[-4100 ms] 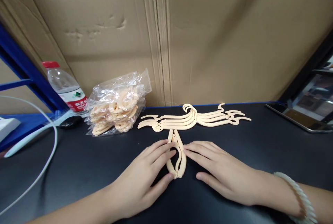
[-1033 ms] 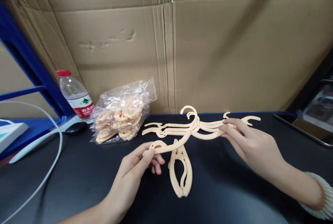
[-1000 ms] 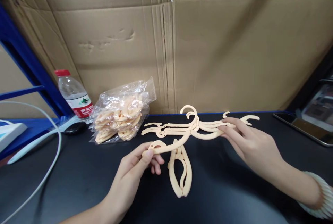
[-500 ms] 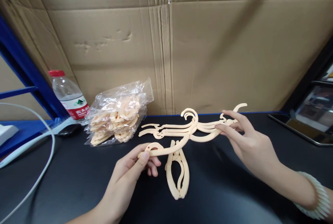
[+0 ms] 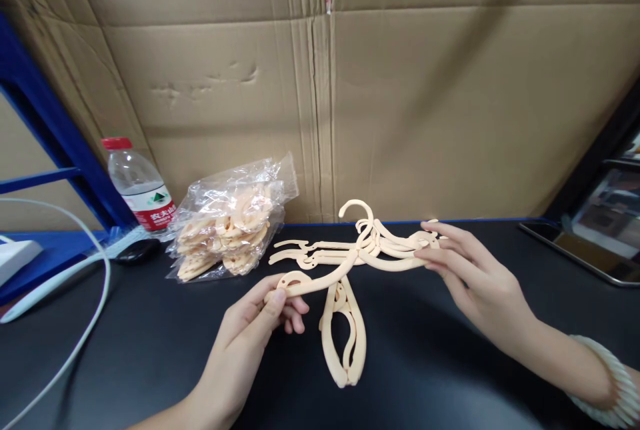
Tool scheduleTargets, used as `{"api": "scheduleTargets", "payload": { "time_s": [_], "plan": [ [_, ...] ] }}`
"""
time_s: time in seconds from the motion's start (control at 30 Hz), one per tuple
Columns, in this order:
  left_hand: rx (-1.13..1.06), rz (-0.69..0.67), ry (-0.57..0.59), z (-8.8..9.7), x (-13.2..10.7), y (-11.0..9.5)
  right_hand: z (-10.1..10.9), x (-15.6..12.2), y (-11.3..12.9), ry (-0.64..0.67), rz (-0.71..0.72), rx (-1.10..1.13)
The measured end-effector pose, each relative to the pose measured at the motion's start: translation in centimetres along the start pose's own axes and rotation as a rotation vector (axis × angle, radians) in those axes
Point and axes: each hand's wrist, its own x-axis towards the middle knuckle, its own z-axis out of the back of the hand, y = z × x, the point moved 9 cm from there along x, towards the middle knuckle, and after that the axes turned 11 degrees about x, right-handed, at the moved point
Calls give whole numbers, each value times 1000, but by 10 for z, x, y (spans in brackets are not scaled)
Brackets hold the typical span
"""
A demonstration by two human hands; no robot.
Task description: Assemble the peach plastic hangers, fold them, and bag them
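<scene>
My left hand point(image 5: 253, 333) pinches the left arm tip of a cream plastic folding hanger point(image 5: 350, 263) between thumb and fingers. My right hand point(image 5: 470, 277) grips the same hanger's right arm near its end, which is raised and turned inward. The hanger is lifted a little above the black tabletop point(image 5: 150, 343), hook pointing up. Under and behind it lie other unfolded hangers point(image 5: 305, 253). A folded hanger point(image 5: 343, 333) lies flat between my hands.
A clear plastic bag of folded hangers point(image 5: 230, 223) sits at the back left, beside a water bottle point(image 5: 137, 187). A white cable point(image 5: 80, 310) curves across the left. A tablet point(image 5: 590, 260) lies far right. A cardboard wall point(image 5: 350, 97) backs the table.
Both hands left the folded hanger on the table and picked up an unfolded one by its arms. In the last half second my right hand swung the right arm inward and up.
</scene>
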Motion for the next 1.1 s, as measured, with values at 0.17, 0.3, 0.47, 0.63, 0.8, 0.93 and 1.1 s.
{"api": "scheduleTargets", "payload": {
  "time_s": [0.17,0.3,0.47,0.63,0.8,0.93,1.1],
  "plan": [
    [18,-9,-23,2,-1,0,1,3,-15,-35,-181,297],
    [51,-26,-66,5,-1,-3,-8,1,-35,-6,-377,629],
    [84,2,-106,6,-3,-2,-22,-3,-45,18,-579,1000],
    [72,44,-89,-1,-3,-4,-30,-13,-43,-56,-727,1185],
    [70,26,-59,-8,-4,-11,-36,-18,-35,-101,-807,1193],
    [85,12,23,-17,-8,-13,-40,-21,-22,-40,-772,1095],
    [169,14,183,-35,-18,-11,-33,-13,22,171,-462,926]
  ]
}}
